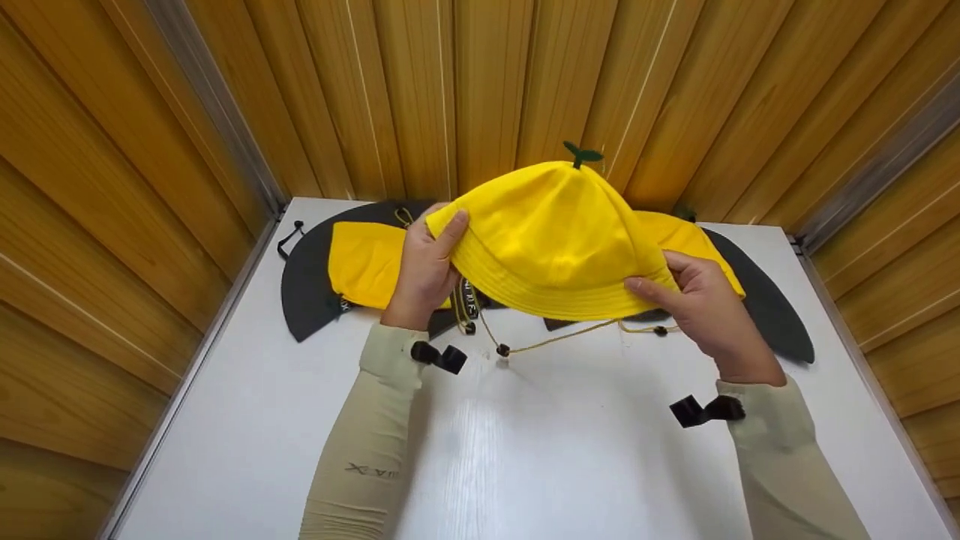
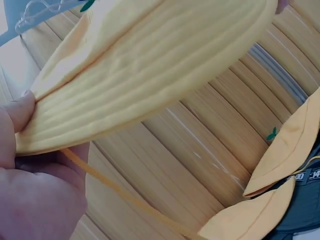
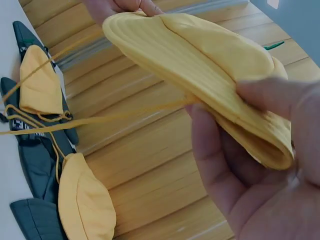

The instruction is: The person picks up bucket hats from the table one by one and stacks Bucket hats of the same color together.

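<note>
Open room runs from the lower edge of the hat [image 1: 547, 232] toward us, between our forearms [image 1: 360, 450]. Our left grip [image 1: 429, 262] pinches the brim [image 1: 559, 300] at one end, thumb on top; our right grip [image 1: 705, 300] pinches the opposite end. The hat spans both, crown up, its cord [image 3: 85, 121] hanging below. The desk [image 1: 540, 442] is white; other hats [image 1: 367, 259] lie on it by the panelled wall [image 1: 487, 90].
</note>
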